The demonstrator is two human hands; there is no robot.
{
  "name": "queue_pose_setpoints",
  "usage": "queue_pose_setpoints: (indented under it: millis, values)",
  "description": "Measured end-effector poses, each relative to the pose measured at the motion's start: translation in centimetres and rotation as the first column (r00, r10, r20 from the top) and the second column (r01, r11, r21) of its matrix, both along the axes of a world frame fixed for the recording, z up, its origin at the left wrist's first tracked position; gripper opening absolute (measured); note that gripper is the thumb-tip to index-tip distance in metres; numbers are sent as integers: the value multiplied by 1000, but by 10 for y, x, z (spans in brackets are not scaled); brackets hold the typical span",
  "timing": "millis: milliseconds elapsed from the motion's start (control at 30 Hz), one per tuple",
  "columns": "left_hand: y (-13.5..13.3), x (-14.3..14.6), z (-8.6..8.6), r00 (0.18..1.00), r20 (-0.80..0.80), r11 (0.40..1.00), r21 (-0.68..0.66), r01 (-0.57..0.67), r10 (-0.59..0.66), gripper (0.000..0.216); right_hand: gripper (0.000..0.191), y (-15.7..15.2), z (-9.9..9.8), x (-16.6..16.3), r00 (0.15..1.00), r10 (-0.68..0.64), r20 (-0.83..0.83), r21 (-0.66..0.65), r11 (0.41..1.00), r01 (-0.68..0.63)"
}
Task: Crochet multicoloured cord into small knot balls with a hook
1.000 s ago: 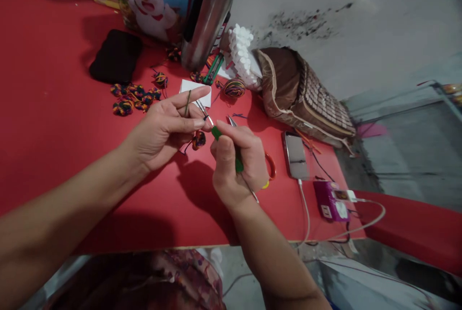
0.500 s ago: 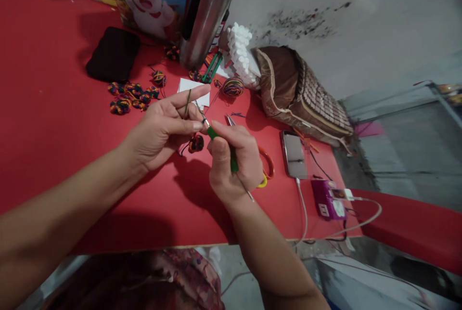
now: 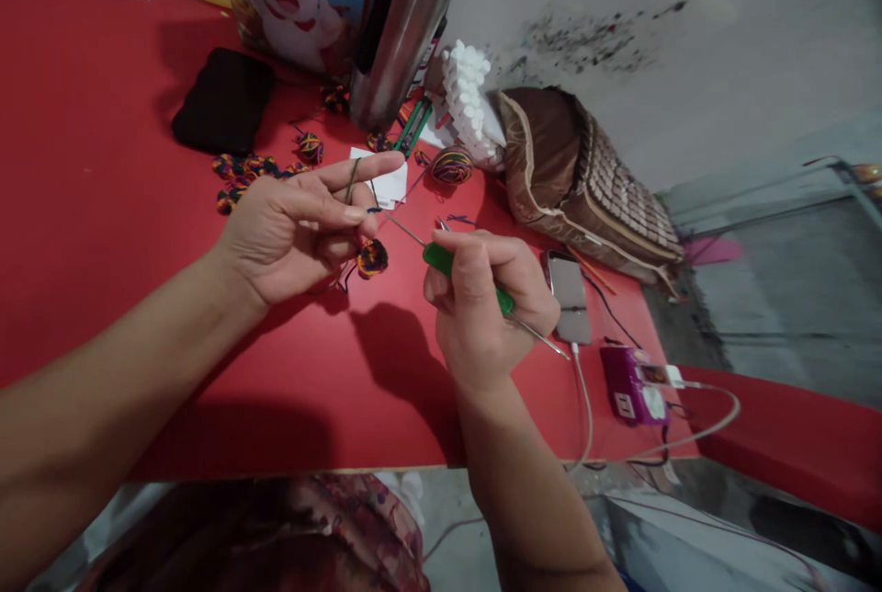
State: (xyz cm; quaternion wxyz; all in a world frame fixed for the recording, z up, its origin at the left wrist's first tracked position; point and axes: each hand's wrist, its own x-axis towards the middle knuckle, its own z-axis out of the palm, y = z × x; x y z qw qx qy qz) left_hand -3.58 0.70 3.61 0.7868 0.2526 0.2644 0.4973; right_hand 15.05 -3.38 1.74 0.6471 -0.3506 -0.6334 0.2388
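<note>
My right hand (image 3: 492,302) is closed around the green grip of a double-ended crochet hook (image 3: 441,259), whose thin metal tip points left towards the yarn. With thumb and fingers my left hand (image 3: 296,224) pinches dark multicoloured yarn (image 3: 373,210); a strand loops over its stretched index finger. Below those fingertips hangs or lies a small crocheted piece (image 3: 372,258) in orange, red and black; I cannot tell if it touches the table. From the left hand the strand runs towards a yarn ball (image 3: 451,166) behind it.
On the red table (image 3: 310,390) are a black case (image 3: 224,100), crocheted flowers (image 3: 238,174), a smaller yarn ball (image 3: 310,148), a steel flask (image 3: 413,31), a brown bag (image 3: 585,178), a charging phone (image 3: 569,298) and a purple power socket (image 3: 630,385). White paper (image 3: 386,183) lies behind my left hand.
My right hand has moved right and slightly down, drawing the crochet hook's tip away from the yarn at my left fingers. The left hand keeps its pinch.
</note>
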Motion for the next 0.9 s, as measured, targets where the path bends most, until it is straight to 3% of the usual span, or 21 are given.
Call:
queue_pose_setpoints:
  millis: [133, 267, 600, 900]
  values:
    - [4, -4, -3, 999, 25, 997, -53, 48, -47, 52, 21, 0, 2, 3, 999, 33, 0, -44, 998, -33]
    - [6, -4, -8, 996, 4, 996, 11, 87, -87, 52, 23, 3, 1, 5, 995, 61, -81, -108, 992, -69]
    - [-11, 19, -2, 977, -117, 966, 210, -151, 179, 48, 24, 6, -4, -2, 987, 28, -156, -162, 985, -53]
    - [-9, 20, -5, 959, -174, 960, 208, -187, 224, 43, 30, 6, -8, -3, 994, -16, -104, -177, 984, -3]
